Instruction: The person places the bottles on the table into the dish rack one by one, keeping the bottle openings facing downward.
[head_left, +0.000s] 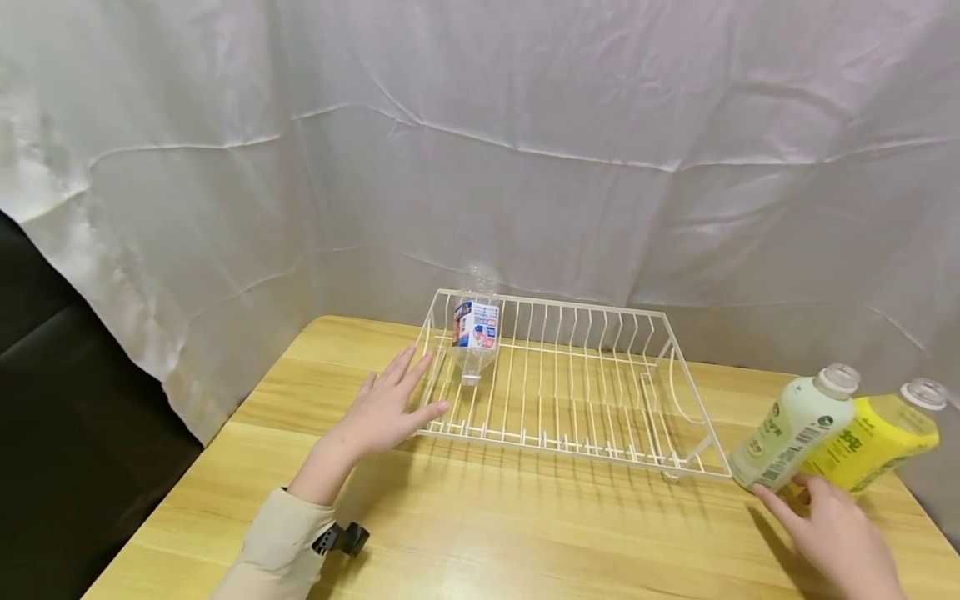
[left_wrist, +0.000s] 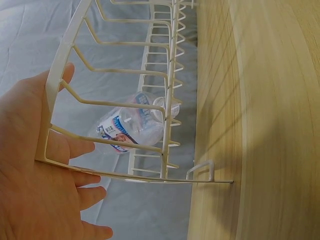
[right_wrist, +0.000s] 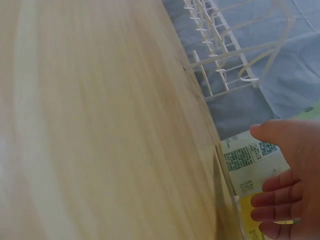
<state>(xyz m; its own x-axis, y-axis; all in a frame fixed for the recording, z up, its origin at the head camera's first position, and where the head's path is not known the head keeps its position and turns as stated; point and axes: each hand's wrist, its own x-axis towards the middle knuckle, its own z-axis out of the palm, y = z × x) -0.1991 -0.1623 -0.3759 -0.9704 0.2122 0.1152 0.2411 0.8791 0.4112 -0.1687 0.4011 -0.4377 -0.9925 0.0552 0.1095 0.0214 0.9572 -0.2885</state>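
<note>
A white wire dish rack (head_left: 558, 375) stands on the table. Inside its left end a clear plastic bottle (head_left: 477, 333) with a blue, white and red label lies tilted, its cap toward the front. My left hand (head_left: 386, 408) is at the rack's left front corner, fingers spread and thumb out, holding nothing. At the far right a pale green bottle (head_left: 791, 433) and a yellow bottle (head_left: 873, 442) stand side by side. My right hand (head_left: 836, 521) is at their bases, its thumb (right_wrist: 272, 132) by the green bottle and its loosely bent fingers in front of the yellow one.
The wooden table (head_left: 525, 525) runs up to a grey cloth (head_left: 525, 167) hanging behind and at the left. A black surface (head_left: 75, 400) lies beyond the table's left edge. The green bottle stands close to the rack's right front corner.
</note>
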